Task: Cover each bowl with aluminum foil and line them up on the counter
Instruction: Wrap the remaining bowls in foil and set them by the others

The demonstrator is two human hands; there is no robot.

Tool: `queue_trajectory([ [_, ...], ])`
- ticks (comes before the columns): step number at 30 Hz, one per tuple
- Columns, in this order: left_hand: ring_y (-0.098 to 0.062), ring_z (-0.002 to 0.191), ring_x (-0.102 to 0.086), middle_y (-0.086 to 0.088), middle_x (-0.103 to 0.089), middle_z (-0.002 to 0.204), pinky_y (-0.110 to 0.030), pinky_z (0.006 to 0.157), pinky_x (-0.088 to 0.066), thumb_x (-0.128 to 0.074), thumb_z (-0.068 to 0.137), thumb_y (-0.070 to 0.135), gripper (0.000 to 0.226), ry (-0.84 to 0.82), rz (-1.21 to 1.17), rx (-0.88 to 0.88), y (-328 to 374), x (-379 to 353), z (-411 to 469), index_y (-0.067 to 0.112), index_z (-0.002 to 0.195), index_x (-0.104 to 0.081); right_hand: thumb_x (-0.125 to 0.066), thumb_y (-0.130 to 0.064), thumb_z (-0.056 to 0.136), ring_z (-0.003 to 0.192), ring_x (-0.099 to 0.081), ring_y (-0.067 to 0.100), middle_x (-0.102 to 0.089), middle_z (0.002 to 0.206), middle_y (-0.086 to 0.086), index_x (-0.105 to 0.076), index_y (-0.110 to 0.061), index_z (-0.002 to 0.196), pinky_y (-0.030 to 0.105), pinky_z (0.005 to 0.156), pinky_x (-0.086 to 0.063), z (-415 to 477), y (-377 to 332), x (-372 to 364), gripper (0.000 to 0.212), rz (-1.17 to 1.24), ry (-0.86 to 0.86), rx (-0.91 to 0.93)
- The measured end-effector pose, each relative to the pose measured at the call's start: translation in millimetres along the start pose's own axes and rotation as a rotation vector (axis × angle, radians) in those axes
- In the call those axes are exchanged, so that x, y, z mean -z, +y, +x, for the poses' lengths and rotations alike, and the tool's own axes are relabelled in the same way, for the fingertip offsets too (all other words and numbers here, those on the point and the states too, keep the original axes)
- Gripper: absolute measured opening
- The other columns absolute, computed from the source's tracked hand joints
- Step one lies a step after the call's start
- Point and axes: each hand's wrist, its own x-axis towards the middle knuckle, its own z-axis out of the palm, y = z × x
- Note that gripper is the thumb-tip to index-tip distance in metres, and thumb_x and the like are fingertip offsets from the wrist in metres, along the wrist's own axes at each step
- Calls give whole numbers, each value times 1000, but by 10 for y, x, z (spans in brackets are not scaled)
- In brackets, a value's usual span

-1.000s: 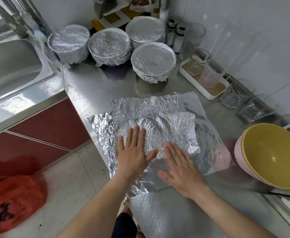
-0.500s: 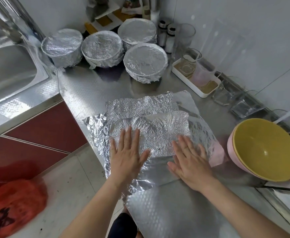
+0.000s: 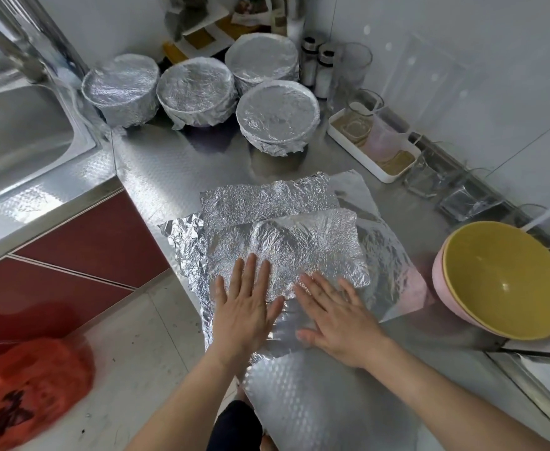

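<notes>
Crumpled sheets of aluminum foil point(image 3: 286, 222) lie stacked flat on the steel counter point(image 3: 169, 170). My left hand point(image 3: 244, 307) presses flat on the foil's near left part, fingers straight and spread. Close beside it my right hand point(image 3: 335, 317) lies flat on the near edge of the foil. Several foil-covered bowls point(image 3: 277, 120) stand grouped at the back of the counter. A yellow bowl point(image 3: 508, 278) sits nested in a pink bowl point(image 3: 443, 288) at the right, uncovered.
A sink point(image 3: 23, 131) is at the left. A white tray point(image 3: 358, 148) with glass cups, and shakers point(image 3: 316, 66), stand along the back right wall. Red cabinet fronts point(image 3: 81, 242) and a red plastic bag point(image 3: 29, 392) are below on the left.
My right hand slid out to the right along the foil, then came back left beside my left hand. My left hand stayed flat on the foil. The view shifted slightly.
</notes>
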Motion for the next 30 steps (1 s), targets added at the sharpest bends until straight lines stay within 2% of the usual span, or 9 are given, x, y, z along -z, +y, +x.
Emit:
queue_trajectory([
  [3, -19, 142, 33, 5, 32, 156, -54, 115, 17, -8, 97, 66, 69, -48, -7, 7, -23, -7, -12, 34, 149, 23, -16, -61, 97, 147, -13, 18, -15, 160, -2, -18, -30, 151, 50, 109, -10, 11, 37, 149, 62, 125, 78, -120],
  [5, -22, 145, 27, 3, 30, 156, -52, 116, 15, -14, 97, 65, 69, -26, -32, 0, 11, 75, -19, 36, 151, 19, -34, -44, 97, 144, -24, 21, -30, 156, 4, -32, -22, 147, 49, 107, -22, -42, 126, 375, 55, 168, 301, -311],
  [9, -28, 147, -15, -1, -8, 163, -43, 116, -24, -42, 99, 46, 57, 1, -40, -122, 100, 221, -35, 33, 152, -24, -61, -11, 84, 122, -45, 39, -49, 134, 19, -48, -5, 134, 51, 90, -42, -270, 448, 728, 52, 116, 613, -651],
  [13, -29, 140, -32, -3, -33, 156, -41, 110, -36, -44, 100, 33, 40, 6, -28, -192, 185, 283, 17, 28, 141, -46, -58, -18, 86, 105, -51, 47, -50, 123, 33, -35, 5, 139, 47, 80, -45, -406, 645, 836, 62, 182, 384, -965],
  [16, -27, 136, -37, -3, -39, 151, -36, 111, -35, -44, 100, 29, 40, -22, 58, -232, 231, 319, 69, 22, 140, -44, -47, -23, 96, 83, -61, 42, -64, 96, 27, -44, 5, 123, 39, 62, -44, -422, 776, 766, 39, 242, 236, -1025],
  [18, -28, 134, -39, -3, -41, 148, -36, 107, -41, -47, 99, 29, 44, -39, 89, -227, 264, 329, 76, 20, 141, -39, -44, -27, 98, 84, -62, 42, -66, 92, 23, -54, 0, 106, 40, 67, -47, -437, 820, 741, 30, 278, 216, -1039],
  [22, -31, 131, -41, -7, -38, 147, -40, 99, -49, -47, 99, 34, 51, -43, 168, -203, 304, 293, 56, 21, 145, -29, -28, -31, 104, 71, -57, 35, -63, 77, 18, -58, -3, 81, 36, 62, -42, -484, 814, 803, 48, 318, 257, -997],
  [26, -33, 130, -41, -10, -35, 149, -42, 100, -48, -46, 99, 37, 58, -30, 219, -218, 308, 267, 67, 25, 150, -20, -29, -29, 104, 68, -58, 35, -60, 71, 16, -58, -3, 79, 40, 63, -47, -540, 749, 856, 47, 354, 331, -1003],
  [30, -31, 130, -41, -8, -34, 150, -41, 103, -44, -43, 100, 40, 64, -27, 246, -198, 323, 309, 92, 24, 153, -12, -42, -19, 100, 70, -57, 37, -64, 76, 21, -60, -1, 83, 35, 59, -37, -601, 679, 902, 31, 322, 450, -1017],
])
